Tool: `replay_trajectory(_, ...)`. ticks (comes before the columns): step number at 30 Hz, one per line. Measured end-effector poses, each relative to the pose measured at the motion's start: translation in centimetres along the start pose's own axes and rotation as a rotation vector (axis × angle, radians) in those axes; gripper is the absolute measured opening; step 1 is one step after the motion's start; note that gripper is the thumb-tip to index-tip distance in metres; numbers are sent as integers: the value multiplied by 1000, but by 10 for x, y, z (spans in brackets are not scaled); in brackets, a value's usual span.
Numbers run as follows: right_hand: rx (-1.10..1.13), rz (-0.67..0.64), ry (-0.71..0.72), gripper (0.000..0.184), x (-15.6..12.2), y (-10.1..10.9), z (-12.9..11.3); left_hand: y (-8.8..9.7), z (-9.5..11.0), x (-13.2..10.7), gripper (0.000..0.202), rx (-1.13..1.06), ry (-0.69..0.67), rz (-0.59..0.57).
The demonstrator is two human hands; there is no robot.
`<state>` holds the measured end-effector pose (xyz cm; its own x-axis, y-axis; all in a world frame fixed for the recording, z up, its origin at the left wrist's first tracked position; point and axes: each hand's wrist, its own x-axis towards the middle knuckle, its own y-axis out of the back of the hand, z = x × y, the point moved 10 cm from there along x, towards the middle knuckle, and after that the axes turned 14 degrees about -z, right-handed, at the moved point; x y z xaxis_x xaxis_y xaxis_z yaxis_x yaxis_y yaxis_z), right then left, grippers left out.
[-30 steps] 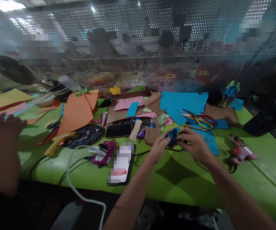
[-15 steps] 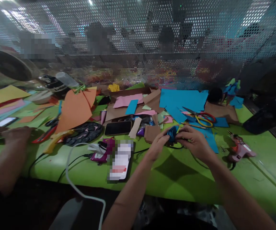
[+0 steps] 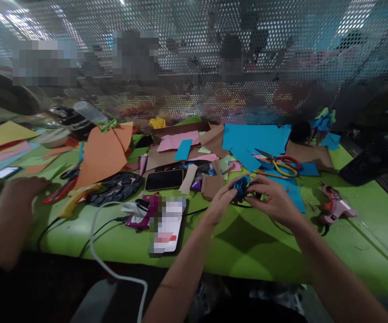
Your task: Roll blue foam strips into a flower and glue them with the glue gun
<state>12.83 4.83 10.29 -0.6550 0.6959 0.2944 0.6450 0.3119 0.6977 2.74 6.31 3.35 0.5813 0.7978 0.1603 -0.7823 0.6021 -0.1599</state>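
Observation:
Over the green table, my left hand (image 3: 223, 199) is closed on a small blue paper piece (image 3: 241, 185) with several curled or folded layers. My right hand (image 3: 271, 194) meets it from the other side, fingers bent and pinching at its right edge. What sits between the right fingertips is partly hidden. Just beyond my hands lie yellow-and-red-handled scissors (image 3: 283, 165) on scraps of blue paper (image 3: 293, 194). Behind these is a large blue sheet (image 3: 256, 138). A small brown paper piece (image 3: 212, 187) rests left of my left hand.
A pink glue gun (image 3: 337, 208) lies at the right, a yellow one (image 3: 77, 200) at the left. Two phones, a lit one (image 3: 172, 229) and a dark one (image 3: 164, 180), lie left of my hands. Another person's arm (image 3: 15, 211) rests far left. A perforated metal screen (image 3: 194, 49) stands behind.
The whole view has shifted slightly. My right fingers have moved a little around the blue paper piece, which is turned slightly; both hands stay on it.

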Motion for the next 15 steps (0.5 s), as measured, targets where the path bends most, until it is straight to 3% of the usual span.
replay_trajectory(4, 6, 18, -17, 6, 0, 0, 2, -2, 8, 1, 48, 92, -58, -11)
replay_trajectory(15, -37, 64, -40, 7, -1, 0, 6, -7, 6, 1, 50, 140, -41, -48)
